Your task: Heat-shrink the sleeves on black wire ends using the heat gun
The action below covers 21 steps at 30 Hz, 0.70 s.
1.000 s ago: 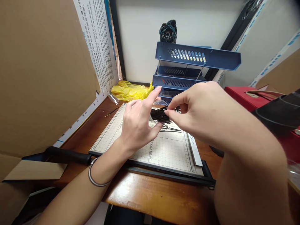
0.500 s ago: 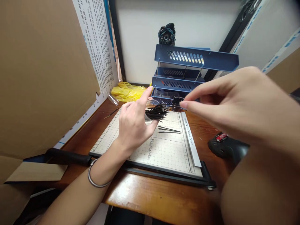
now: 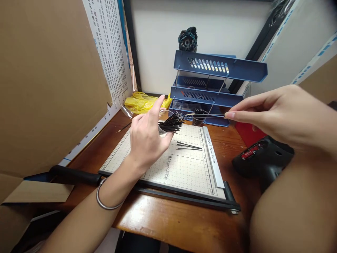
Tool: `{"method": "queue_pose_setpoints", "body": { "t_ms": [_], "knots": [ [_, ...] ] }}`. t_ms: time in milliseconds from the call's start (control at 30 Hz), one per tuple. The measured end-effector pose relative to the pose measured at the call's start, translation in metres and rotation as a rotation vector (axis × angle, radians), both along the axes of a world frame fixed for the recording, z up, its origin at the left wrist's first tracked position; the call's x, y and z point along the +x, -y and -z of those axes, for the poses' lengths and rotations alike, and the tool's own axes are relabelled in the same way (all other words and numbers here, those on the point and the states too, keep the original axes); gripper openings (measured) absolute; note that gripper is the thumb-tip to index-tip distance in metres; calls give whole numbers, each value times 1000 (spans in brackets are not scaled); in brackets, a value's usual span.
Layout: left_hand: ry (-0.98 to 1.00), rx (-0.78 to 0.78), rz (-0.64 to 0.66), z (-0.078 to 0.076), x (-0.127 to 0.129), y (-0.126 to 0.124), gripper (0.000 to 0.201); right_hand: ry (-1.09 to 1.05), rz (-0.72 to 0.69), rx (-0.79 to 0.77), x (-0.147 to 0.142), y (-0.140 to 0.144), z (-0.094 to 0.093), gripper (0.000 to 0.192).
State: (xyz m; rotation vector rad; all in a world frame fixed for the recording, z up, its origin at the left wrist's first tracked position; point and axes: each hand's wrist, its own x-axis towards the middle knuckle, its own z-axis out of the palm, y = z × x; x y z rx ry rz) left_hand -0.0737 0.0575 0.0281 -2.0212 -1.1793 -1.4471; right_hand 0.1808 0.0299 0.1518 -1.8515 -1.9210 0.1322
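Note:
My left hand (image 3: 146,137) grips a bundle of thin black wires (image 3: 172,123) above the gridded paper cutter board (image 3: 168,165); the wire tips fan out to the right. My right hand (image 3: 276,114) pinches a single black wire (image 3: 207,115) between thumb and forefinger, held level to the right of the bundle. Two or three loose black wires (image 3: 189,146) lie on the board below. A small cup with more black wires (image 3: 199,116) stands behind the board.
A blue stacked letter tray (image 3: 218,75) stands at the back, a yellow plastic bag (image 3: 143,102) to its left. A cardboard panel (image 3: 50,84) walls the left side. A black tool with a red label (image 3: 260,158) lies at right. The cutter's black handle (image 3: 75,174) points left.
My right hand has drawn one wire out of the bundle and moved to the right with it. The left hand has stayed in place holding the bundle.

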Motion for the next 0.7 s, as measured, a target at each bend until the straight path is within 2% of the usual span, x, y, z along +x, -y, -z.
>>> {"method": "queue_pose_setpoints", "body": {
  "t_ms": [67,233,333,433,567,700],
  "knots": [
    [0,14,40,-1,1,1,77,-26,-14,-56,-2,-12,7,25],
    [-28,67,150,-4,2,7,78,-108,-192,-271,3,-49,39,25],
    [-49,79,232,-5,2,9,77,-134,-304,-359,8,-62,55,26],
    [-51,67,295,-4,2,8,74,-84,-297,-438,11,-66,64,28],
    [-26,51,359,-2,2,6,75,-46,-247,-482,10,-66,65,24],
    [-7,34,385,-2,2,5,76,-21,-188,-414,6,-57,50,23]
  ]
}}
